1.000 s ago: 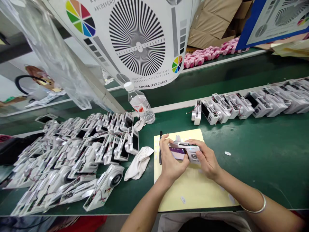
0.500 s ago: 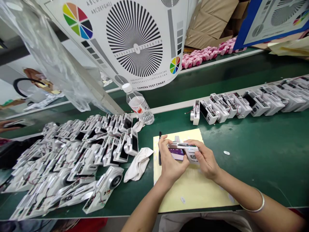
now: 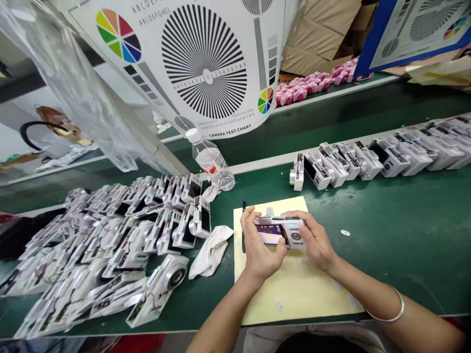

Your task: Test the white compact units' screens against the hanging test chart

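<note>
Between my two hands is a white digital camera (image 3: 295, 236), its lit screen and round button pad facing me. My left hand (image 3: 260, 250) grips its left end, with the thumb at the lower edge of the screen. The right end is held by my right hand (image 3: 318, 243), thumb beside the buttons. Under both hands lies a yellow sheet (image 3: 294, 289) with small white pieces on it. A black pen (image 3: 243, 228) rests along the sheet's left edge, close to my left fingers.
Many partly opened white cameras (image 3: 121, 245) crowd the left of the green table (image 3: 397, 235). More cameras (image 3: 353, 162) form a row at the back right. A white cloth (image 3: 211, 252) and a plastic bottle (image 3: 211, 159) stand between. A camera test chart (image 3: 206, 68) hangs behind.
The camera's back has tipped up to face me more, showing more of the screen and buttons. My right thumb has shifted off the button area to the right edge.
</note>
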`<state>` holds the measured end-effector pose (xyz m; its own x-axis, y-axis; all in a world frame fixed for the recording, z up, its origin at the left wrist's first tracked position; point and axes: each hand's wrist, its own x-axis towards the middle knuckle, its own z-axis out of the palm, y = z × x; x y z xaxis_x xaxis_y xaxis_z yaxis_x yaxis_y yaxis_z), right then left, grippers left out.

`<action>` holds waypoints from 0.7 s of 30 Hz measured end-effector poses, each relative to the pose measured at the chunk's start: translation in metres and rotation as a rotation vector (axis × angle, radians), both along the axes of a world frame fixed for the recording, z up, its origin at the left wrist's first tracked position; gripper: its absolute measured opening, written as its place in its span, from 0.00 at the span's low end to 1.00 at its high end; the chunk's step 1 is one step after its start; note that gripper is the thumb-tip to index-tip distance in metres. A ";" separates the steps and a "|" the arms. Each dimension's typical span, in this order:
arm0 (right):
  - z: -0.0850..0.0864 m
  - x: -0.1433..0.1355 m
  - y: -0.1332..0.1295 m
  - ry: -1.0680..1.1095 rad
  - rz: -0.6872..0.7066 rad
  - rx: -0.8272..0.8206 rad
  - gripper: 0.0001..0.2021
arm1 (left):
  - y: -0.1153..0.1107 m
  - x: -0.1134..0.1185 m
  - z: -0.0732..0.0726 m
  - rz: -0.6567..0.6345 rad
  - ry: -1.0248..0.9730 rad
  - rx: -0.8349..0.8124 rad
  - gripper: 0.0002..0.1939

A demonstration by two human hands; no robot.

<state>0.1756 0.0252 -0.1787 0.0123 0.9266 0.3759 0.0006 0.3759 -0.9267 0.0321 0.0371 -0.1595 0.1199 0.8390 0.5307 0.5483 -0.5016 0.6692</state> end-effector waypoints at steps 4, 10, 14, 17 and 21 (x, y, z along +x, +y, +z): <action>0.000 0.003 0.007 0.441 0.127 -0.386 0.14 | -0.001 -0.005 0.000 -0.080 -0.089 -0.047 0.27; 0.006 0.012 0.016 0.641 0.181 -0.557 0.13 | -0.001 -0.010 0.000 -0.230 -0.099 -0.001 0.42; 0.012 0.015 0.017 0.718 0.205 -0.598 0.14 | -0.001 -0.010 0.000 -0.268 -0.088 0.035 0.42; 0.014 0.015 0.016 0.751 0.232 -0.628 0.14 | -0.002 -0.010 0.001 -0.254 -0.104 0.069 0.40; 0.016 0.015 0.013 0.783 0.259 -0.664 0.16 | -0.003 -0.010 0.002 -0.242 -0.108 0.149 0.40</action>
<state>0.1909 0.0378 -0.1624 -0.1953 0.9524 -0.2342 -0.6939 -0.3030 -0.6532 0.0223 0.0343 -0.1578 0.2428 0.7049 0.6665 0.3308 -0.7060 0.6262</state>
